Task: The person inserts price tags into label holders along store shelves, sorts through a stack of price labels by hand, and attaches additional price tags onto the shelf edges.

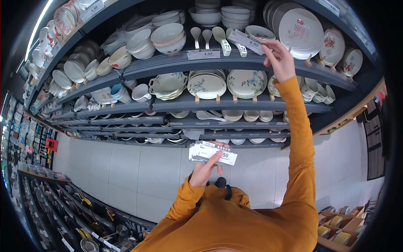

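My left hand (203, 171) is closed around a fanned stack of white price tags (203, 152), thumb pressed on top, held low in front of my body. My right hand (280, 61) is raised to the upper shelf and pinches the right end of one price tag (247, 41) that reads 4.50. That tag is tilted and stands in front of the shelf edge, partly covering a patterned spoon (241, 50) and a small bowl (260, 32). To its left, another 4.50 price tag (204, 54) sits in the shelf edge strip.
White spoons (195, 37), stacked bowls (168, 38) and a large upright plate (301, 33) stand on the upper shelf. Floral plates (207, 86) fill the shelf below. Kitchen utensils (89, 243) hang on a rack at lower left. Grey floor tiles (159, 180) lie beneath me.
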Available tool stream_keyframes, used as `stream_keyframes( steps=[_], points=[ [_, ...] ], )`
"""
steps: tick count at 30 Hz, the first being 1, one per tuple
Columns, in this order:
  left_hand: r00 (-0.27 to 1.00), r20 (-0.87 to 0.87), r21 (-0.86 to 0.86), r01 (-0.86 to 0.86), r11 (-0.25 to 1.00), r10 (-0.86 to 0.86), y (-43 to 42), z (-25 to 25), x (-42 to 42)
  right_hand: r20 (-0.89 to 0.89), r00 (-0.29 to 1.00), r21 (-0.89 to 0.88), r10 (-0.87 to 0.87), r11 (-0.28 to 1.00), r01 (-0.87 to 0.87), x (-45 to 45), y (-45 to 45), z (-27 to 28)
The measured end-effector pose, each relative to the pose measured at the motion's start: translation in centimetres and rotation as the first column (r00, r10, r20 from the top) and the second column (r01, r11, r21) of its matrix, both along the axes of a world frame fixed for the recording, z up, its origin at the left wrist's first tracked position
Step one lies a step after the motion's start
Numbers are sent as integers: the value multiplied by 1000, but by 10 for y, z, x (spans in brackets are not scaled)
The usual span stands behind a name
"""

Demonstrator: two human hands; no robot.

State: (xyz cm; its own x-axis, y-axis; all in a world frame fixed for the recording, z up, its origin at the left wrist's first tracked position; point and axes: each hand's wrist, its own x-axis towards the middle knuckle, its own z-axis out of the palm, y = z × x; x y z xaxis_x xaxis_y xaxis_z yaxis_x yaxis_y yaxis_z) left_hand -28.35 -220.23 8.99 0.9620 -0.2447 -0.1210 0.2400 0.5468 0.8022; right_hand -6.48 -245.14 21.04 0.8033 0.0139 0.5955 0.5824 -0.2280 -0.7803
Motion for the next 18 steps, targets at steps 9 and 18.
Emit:
stream_keyframes(
  steps=[9,18],
  points=[
    [999,-2,-14,-45,999,45,10,-2,-1,-154,982,-240,113,959,-148,37,5,10],
    [999,-15,-18,-39,999,39,15,-6,6,-151,981,-234,122,960,-155,41,5,7]
  ],
)
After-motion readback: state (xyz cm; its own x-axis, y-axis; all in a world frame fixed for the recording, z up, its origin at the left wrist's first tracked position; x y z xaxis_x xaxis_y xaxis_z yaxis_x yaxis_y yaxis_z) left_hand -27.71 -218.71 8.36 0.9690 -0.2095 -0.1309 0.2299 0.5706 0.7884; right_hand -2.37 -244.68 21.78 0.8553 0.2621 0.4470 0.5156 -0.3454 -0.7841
